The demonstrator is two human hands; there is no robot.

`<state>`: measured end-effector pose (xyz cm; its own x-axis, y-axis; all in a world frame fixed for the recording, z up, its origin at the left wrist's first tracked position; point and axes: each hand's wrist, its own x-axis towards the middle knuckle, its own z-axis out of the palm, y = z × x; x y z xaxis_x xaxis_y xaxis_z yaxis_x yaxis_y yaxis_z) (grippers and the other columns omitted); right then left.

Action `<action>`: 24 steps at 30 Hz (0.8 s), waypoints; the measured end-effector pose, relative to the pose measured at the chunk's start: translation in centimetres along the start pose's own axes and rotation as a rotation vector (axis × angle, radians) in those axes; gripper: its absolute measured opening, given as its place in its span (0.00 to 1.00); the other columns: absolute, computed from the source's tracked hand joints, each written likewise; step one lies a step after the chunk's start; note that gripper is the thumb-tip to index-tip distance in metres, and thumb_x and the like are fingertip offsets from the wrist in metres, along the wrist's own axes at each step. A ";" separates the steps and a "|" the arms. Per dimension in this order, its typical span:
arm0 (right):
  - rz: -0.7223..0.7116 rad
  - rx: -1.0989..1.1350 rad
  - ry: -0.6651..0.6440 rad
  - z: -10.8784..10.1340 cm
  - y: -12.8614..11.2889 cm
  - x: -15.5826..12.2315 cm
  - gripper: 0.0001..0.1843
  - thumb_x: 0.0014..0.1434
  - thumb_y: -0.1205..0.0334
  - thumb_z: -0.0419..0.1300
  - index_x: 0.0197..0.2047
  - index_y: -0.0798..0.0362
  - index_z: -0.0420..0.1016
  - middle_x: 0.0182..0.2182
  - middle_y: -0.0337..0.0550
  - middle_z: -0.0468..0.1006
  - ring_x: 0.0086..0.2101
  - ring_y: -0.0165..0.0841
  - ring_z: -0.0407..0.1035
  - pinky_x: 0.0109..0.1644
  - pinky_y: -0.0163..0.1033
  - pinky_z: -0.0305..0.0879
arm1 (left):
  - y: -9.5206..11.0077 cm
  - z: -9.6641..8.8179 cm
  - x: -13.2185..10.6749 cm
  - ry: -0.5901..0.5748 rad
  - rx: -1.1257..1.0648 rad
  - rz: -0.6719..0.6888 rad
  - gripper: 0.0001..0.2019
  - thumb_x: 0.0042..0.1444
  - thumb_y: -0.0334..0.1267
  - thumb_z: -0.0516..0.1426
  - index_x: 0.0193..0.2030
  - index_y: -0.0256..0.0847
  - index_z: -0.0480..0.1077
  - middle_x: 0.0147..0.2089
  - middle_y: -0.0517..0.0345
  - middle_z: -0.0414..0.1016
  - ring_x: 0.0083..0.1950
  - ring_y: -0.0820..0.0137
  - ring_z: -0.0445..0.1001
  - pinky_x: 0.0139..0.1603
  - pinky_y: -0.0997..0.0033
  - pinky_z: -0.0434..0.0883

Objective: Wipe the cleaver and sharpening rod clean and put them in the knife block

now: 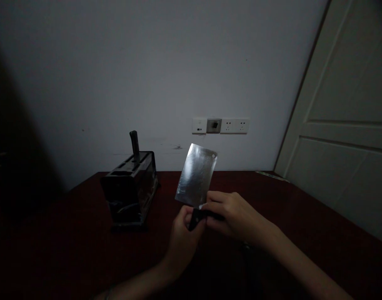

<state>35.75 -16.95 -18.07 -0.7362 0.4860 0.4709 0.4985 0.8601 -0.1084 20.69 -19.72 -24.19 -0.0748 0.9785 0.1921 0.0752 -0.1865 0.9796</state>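
A cleaver (197, 175) with a broad, shiny blade and a black handle is held up in front of me, blade upward and leaning slightly right. My left hand (185, 239) is closed around its handle from below. My right hand (230, 212) is closed at the base of the blade, beside the handle. A narrow black piece (215, 215) shows between its fingers; I cannot tell its kind or whether it belongs to the handle. To the left stands a black knife block (120, 200) with slots on top and one black-handled knife (134, 143) upright in it.
The dark red table (259, 189) reaches back to a pale wall with a row of sockets and a switch (220, 126). A panelled door (340, 137) is on the right. Near the right forearm lies a small dark object (246, 246), too dim to name.
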 end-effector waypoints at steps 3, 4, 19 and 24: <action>-0.014 -0.017 -0.002 0.4 0.1 0.0 0.11 0.55 0.63 0.54 0.40 0.53 0.73 0.32 0.43 0.71 0.29 0.29 0.65 0.29 0.34 0.57 | 0.2 0.0 0.0 0.019 0.015 -0.005 0.09 0.46 0.38 0.59 0.30 0.39 0.61 0.19 0.69 0.61 0.19 0.80 0.59 0.19 0.81 0.56; -0.018 -0.023 -0.004 0.5 0.0 0.1 0.11 0.55 0.63 0.53 0.41 0.53 0.73 0.32 0.43 0.71 0.29 0.29 0.65 0.28 0.34 0.57 | 0.1 0.0 0.0 0.017 0.020 -0.016 0.09 0.46 0.38 0.59 0.30 0.38 0.61 0.19 0.69 0.61 0.18 0.80 0.59 0.18 0.81 0.56; 0.499 0.438 0.300 -0.6 5.8 -0.1 0.13 0.52 0.60 0.55 0.37 0.54 0.78 0.33 0.43 0.79 0.33 0.35 0.71 0.38 0.40 0.64 | 1.1 -0.7 0.7 -0.059 -0.038 -0.070 0.10 0.45 0.43 0.56 0.27 0.37 0.65 0.18 0.64 0.66 0.13 0.80 0.59 0.12 0.80 0.56; 0.643 0.560 0.389 1.7 7.2 0.6 0.18 0.52 0.54 0.55 0.38 0.58 0.77 0.32 0.46 0.79 0.31 0.36 0.70 0.34 0.39 0.62 | 0.8 -0.8 0.8 -0.089 -0.026 -0.061 0.12 0.48 0.44 0.55 0.24 0.37 0.63 0.18 0.63 0.65 0.14 0.80 0.60 0.12 0.80 0.56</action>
<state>38.13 -10.22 -20.08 -0.1400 0.8953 0.4228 0.3894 0.4424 -0.8079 19.85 -19.13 -23.22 0.0098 0.9918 0.1271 0.0470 -0.1275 0.9907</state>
